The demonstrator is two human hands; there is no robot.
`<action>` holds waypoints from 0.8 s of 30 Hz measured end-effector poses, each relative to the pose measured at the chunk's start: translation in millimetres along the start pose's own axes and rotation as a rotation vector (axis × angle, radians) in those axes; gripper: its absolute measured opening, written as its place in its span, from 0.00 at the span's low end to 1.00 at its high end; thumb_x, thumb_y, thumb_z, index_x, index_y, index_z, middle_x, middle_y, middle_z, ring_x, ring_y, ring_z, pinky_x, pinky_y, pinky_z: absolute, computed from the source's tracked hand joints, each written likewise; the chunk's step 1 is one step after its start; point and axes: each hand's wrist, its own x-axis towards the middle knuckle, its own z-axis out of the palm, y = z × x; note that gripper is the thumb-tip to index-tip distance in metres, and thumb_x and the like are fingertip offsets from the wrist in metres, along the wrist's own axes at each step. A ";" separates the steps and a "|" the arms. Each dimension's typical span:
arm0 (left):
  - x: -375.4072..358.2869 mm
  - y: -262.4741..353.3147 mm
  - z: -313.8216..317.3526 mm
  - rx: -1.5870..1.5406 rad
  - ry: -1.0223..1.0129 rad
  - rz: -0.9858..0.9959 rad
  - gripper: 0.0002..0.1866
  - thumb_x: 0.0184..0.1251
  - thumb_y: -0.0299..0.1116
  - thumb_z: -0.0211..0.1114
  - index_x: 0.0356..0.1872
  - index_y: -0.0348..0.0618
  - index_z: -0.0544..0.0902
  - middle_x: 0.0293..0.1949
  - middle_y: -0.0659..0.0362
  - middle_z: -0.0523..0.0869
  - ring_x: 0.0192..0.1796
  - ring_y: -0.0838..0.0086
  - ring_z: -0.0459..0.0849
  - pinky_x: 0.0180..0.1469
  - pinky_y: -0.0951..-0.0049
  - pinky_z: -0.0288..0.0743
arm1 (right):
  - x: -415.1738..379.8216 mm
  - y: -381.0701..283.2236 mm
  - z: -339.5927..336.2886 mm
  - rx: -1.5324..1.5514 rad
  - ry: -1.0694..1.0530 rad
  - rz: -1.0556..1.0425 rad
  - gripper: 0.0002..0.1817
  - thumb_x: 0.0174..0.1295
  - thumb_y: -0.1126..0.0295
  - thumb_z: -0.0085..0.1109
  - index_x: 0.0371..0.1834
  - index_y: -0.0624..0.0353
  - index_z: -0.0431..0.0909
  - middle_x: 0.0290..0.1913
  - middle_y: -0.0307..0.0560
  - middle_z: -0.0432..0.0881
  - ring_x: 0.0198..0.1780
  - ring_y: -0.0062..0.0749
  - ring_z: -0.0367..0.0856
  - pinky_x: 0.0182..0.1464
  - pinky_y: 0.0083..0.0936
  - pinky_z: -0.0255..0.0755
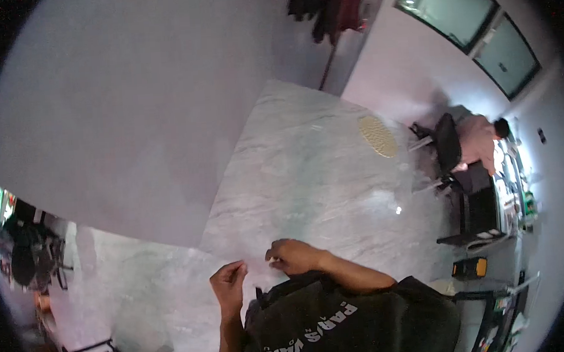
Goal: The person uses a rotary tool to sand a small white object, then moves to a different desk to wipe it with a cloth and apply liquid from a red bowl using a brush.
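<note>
In front of my dark shirt (368, 322) with white lettering, both hands are raised close together with a small gap between them. My left hand (228, 281) is closed, thumb and fingertips pinched; whatever may be between them is too small to see. Facing it, my right hand (295, 256) is also closed, its fingers curled in. A tiny pale spot (273, 260) shows at the right fingertips, too small to name.
A large grey wall (130, 121) rises ahead over the marbled floor (294, 169). An oval yellowish mat (378, 137) lies further off. At right, a person (477, 139) sits on a black chair (448, 143) at a lit bench. A black-and-yellow box (470, 268) stands nearby.
</note>
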 end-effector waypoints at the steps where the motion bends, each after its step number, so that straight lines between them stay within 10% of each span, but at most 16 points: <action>1: 7.7 5.1 4.3 0.046 0.021 0.018 0.07 0.64 0.23 0.71 0.41 0.31 0.88 0.33 0.58 0.89 0.36 0.78 0.85 0.43 0.76 0.80 | 11.7 8.0 -9.5 0.019 -0.034 0.025 0.12 0.60 0.69 0.62 0.45 0.62 0.82 0.38 0.58 0.82 0.46 0.55 0.81 0.50 0.45 0.74; 12: 12.9 23.1 -101.2 -0.133 0.462 -0.165 0.09 0.65 0.24 0.71 0.44 0.31 0.88 0.35 0.56 0.89 0.38 0.78 0.85 0.44 0.76 0.80 | 161.8 -8.7 -18.5 -0.200 -0.228 -0.099 0.11 0.63 0.66 0.63 0.45 0.57 0.82 0.40 0.52 0.81 0.48 0.46 0.81 0.51 0.41 0.75; 24: -30.9 32.4 -417.3 -0.237 0.606 -0.123 0.10 0.67 0.27 0.68 0.44 0.31 0.87 0.36 0.58 0.89 0.38 0.77 0.85 0.44 0.76 0.80 | 351.9 -226.1 205.9 0.025 -0.427 -0.266 0.10 0.61 0.69 0.66 0.44 0.61 0.85 0.37 0.52 0.84 0.39 0.38 0.85 0.42 0.31 0.78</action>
